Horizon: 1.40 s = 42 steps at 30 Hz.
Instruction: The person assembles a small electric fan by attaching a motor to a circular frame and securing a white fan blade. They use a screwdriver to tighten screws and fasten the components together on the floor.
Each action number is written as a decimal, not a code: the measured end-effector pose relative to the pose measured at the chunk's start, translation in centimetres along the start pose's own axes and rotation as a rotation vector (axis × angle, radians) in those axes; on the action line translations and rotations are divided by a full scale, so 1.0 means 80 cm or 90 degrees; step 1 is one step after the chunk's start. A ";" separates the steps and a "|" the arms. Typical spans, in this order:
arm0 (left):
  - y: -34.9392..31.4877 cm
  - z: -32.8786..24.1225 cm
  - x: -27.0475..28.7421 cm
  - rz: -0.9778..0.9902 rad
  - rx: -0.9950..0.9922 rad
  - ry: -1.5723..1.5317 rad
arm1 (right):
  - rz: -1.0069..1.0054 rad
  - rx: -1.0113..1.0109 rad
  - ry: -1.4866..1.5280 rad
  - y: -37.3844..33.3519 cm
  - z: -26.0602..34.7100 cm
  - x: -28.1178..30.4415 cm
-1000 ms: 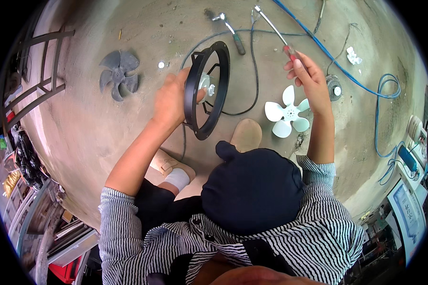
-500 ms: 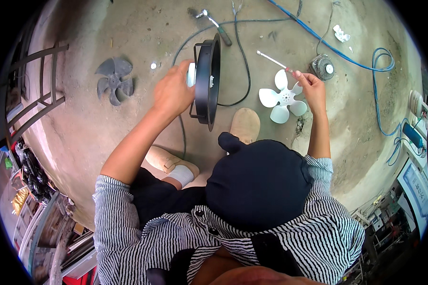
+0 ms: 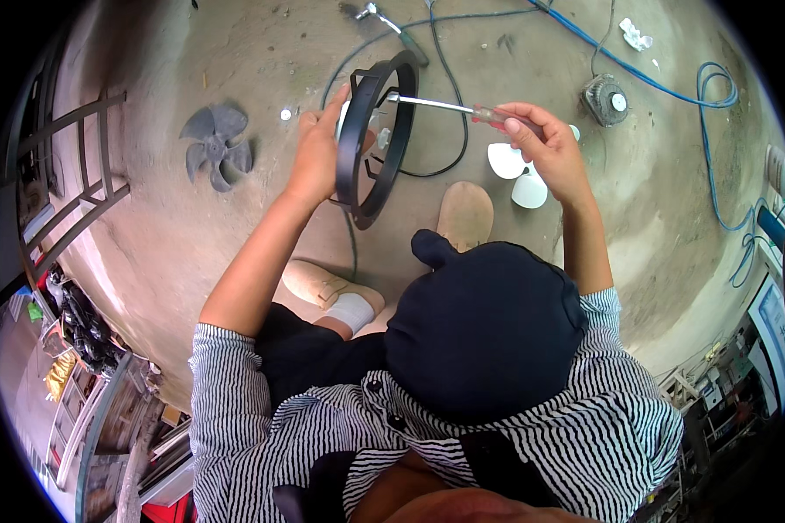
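My left hand point(image 3: 312, 159) grips a black round fan frame point(image 3: 350, 166) from its left side, holding it tilted above the floor; some fingers are hidden behind it. A white piece is partly visible between that hand and the frame. My right hand point(image 3: 556, 157) is closed around the red, see-through handle of a screwdriver point(image 3: 447, 105). The metal shaft points left, and its tip is at the inside of the frame, near the upper part. Below my right hand, a white fan blade point(image 3: 504, 160) lies on the floor, partly covered by the hand.
A dark fan blade point(image 3: 215, 139) lies at the left. A small motor point(image 3: 604, 98) sits at the right, near a blue cable point(image 3: 705, 113). A metal-headed tool with a dark handle point(image 3: 412, 47) and a black cable point(image 3: 459, 131) are farther off. A metal rack point(image 3: 83, 200) stands left.
My right hand has moved left with the screwdriver, bringing its tip into the frame. The frame has turned, showing more of its opening. The white fan blade is now partly covered.
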<state>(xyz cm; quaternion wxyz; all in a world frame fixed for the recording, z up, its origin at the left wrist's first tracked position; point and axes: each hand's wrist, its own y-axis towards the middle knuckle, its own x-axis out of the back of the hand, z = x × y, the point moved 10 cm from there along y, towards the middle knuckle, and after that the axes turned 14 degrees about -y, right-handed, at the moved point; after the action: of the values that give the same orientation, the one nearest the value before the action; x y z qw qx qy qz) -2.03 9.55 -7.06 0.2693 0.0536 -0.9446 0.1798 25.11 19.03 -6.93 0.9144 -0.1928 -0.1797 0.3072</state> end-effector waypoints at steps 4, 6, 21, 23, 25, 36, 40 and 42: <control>-0.003 0.020 -0.007 0.068 0.177 -0.216 | 0.008 -0.011 0.042 -0.007 -0.009 -0.016; -0.005 0.013 -0.009 0.074 0.215 -0.257 | 0.007 -0.018 0.049 -0.009 -0.013 -0.025; 0.002 0.027 -0.010 0.085 0.198 -0.234 | -0.008 0.054 -0.009 -0.011 0.003 -0.058; 0.003 0.024 -0.006 0.067 0.174 -0.215 | -0.058 0.063 -0.057 -0.018 0.018 -0.052; 0.003 0.017 -0.001 0.047 0.159 -0.197 | -0.049 0.091 -0.176 -0.019 0.029 -0.052; 0.005 0.014 0.005 0.027 0.144 -0.129 | -0.128 0.157 -0.171 -0.019 0.024 -0.046; 0.004 0.020 0.004 0.027 0.154 -0.124 | 0.031 -0.046 -0.044 -0.010 -0.002 -0.061; 0.004 0.021 0.005 0.023 0.153 -0.133 | 0.006 -0.004 -0.066 -0.010 0.007 -0.058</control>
<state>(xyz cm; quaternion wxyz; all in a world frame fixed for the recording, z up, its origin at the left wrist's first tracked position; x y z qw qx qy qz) -3.21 9.25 -8.27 0.1576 0.0865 -0.9401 0.2896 21.77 15.63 -7.06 0.9019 -0.1800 -0.2270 0.3205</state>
